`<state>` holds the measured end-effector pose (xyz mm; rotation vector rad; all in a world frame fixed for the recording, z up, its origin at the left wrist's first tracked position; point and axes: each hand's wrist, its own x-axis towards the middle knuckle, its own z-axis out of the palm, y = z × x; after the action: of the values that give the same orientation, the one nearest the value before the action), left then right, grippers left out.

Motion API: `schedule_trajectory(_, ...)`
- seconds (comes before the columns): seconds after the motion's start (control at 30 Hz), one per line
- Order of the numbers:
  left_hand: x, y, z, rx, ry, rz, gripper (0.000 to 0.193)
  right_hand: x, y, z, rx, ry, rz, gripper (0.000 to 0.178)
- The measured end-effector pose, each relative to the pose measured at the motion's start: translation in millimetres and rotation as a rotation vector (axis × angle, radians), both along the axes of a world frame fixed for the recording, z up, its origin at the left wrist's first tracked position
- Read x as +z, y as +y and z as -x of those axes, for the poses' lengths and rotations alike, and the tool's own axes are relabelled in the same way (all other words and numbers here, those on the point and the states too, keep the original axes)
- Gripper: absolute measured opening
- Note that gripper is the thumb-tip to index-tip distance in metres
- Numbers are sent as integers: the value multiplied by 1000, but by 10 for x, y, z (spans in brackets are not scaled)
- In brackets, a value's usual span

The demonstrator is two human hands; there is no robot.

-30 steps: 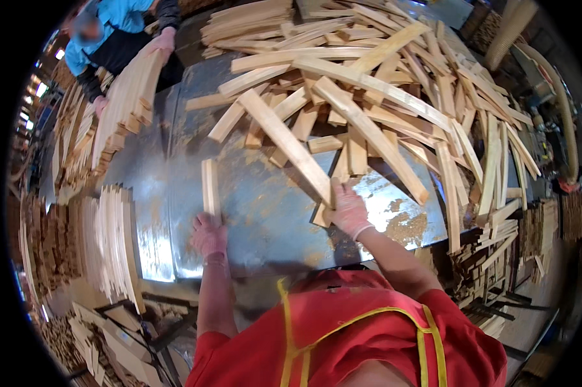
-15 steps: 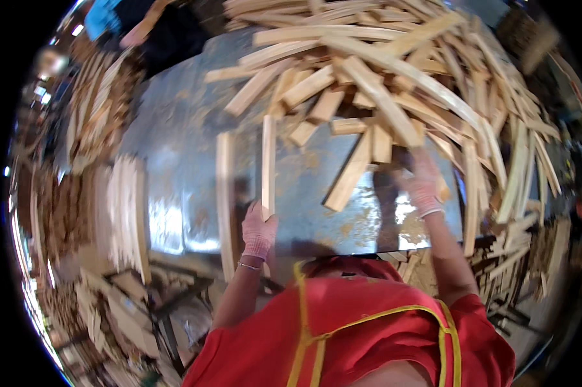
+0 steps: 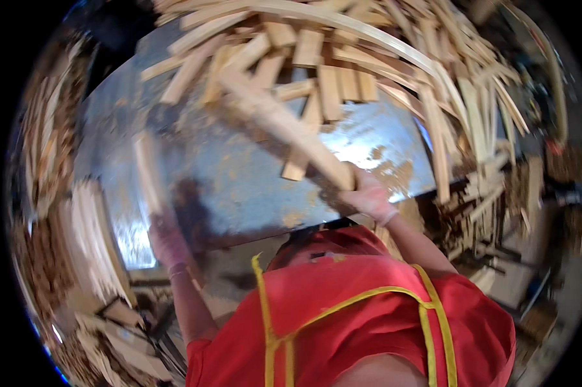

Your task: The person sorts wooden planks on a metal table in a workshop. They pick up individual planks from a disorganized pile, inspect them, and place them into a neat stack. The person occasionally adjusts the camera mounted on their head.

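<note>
My right hand (image 3: 370,198), in a pale pinkish glove, is closed round the near end of a long wooden slat (image 3: 284,132). That slat slants away to the far left, above the metal tabletop (image 3: 239,174), its far end close to the pile. Over at the left side of the table, my gloved left hand (image 3: 167,244) is closed on the lower end of another wooden slat (image 3: 148,168), which points away from me. Motion smears this hand and its slat, so the fingers show poorly.
A heap of loose wooden slats (image 3: 330,90) covers the far side and right of the table. Upright slats (image 3: 97,232) are stacked at the left edge. Sawdust (image 3: 391,180) lies on the tabletop. More wood stacks (image 3: 46,135) stand beyond the left side.
My right hand has taken hold of a slat from the heap and drawn it nearer. My left hand has moved left with its slat. The whole view has shifted.
</note>
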<state>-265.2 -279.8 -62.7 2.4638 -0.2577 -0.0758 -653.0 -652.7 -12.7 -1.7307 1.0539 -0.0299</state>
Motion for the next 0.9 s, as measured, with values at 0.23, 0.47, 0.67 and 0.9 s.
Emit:
schedule_trajectory(0.23,547,-459,-79,-287,-87,-478,76,84,587,-440,85,69,1,78)
schedule_trajectory(0.47,399,-1430,1065,-564,757,817,71,443,1276,-1060,264,-218,-67,80)
schedule_trajectory(0.67,785,-1249,1123,-281,374,491,28,231,329,-53,-97,-179,225,71)
schedule_trajectory(0.9,-253,761,209,-61,85,313,74,-175,-1192,1892,-539,437,728,77)
